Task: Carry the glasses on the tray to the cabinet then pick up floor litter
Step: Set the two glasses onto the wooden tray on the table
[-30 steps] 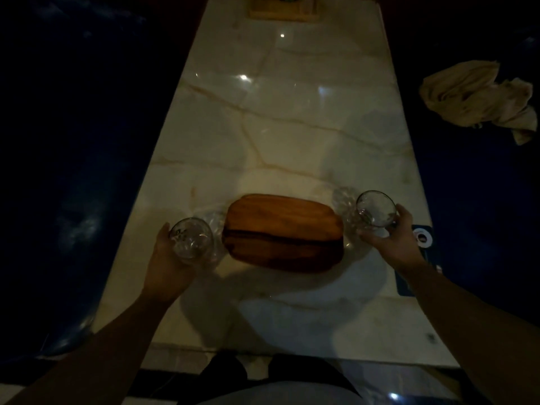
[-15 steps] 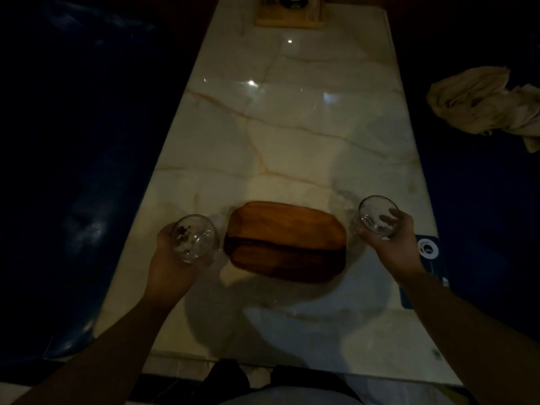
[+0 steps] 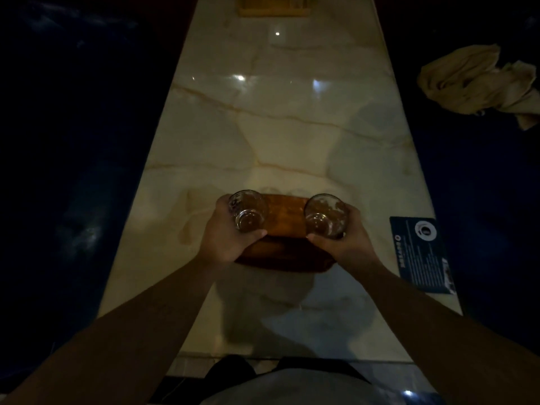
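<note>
Left hand (image 3: 225, 238) grips one clear round glass (image 3: 247, 210), right hand (image 3: 346, 239) the other (image 3: 325, 216), fingers wrapped, over brown oval wooden tray (image 3: 285, 217) mid-width on pale veined marble table (image 3: 292, 118); bare marble beyond.

Marble table (image 3: 277, 135), crumpled beige cloth (image 3: 479, 83), dark card (image 3: 422, 254)

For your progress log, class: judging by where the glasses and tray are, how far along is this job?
Done: each glass is picked up, the left glass in the left hand and the right glass in the right hand. In hand: both are over the tray on the table; whether they touch it is unclear. Left: carrying the tray to the cabinet and picking up litter; neither cabinet nor litter is in view.
</note>
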